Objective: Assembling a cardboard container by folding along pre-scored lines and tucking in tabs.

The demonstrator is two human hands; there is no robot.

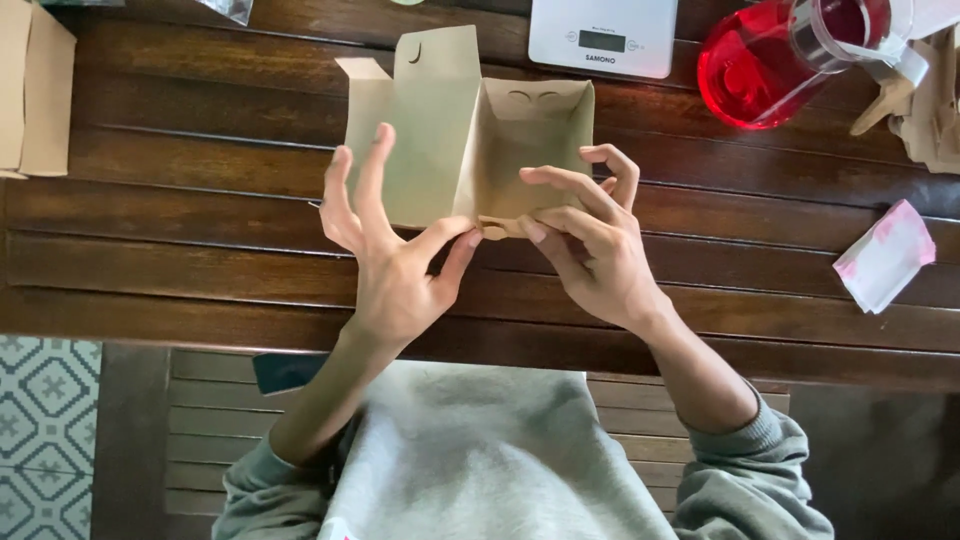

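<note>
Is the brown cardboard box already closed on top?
No, the cardboard box is open on top, its lid flap spread out to one side while the left hand and right hand hold its near edge.

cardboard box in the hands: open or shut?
Open. The cardboard box shows its bare inside, and its lid flap stands spread to one side, held by the left hand and right hand.

A brown cardboard box (pixel 470 140), half folded with its lid flap raised and its inside open, is held above the middle of the table; it is pinched at its near edge by the left hand (pixel 390 260) and the right hand (pixel 590 240). A second brown cardboard package (pixel 35 95) is seen at the far left edge. A small grey rectangular screen (pixel 602 41) is set in a white scale at the far side. A pink-and-white sachet (pixel 885 255) lies at the right.
</note>
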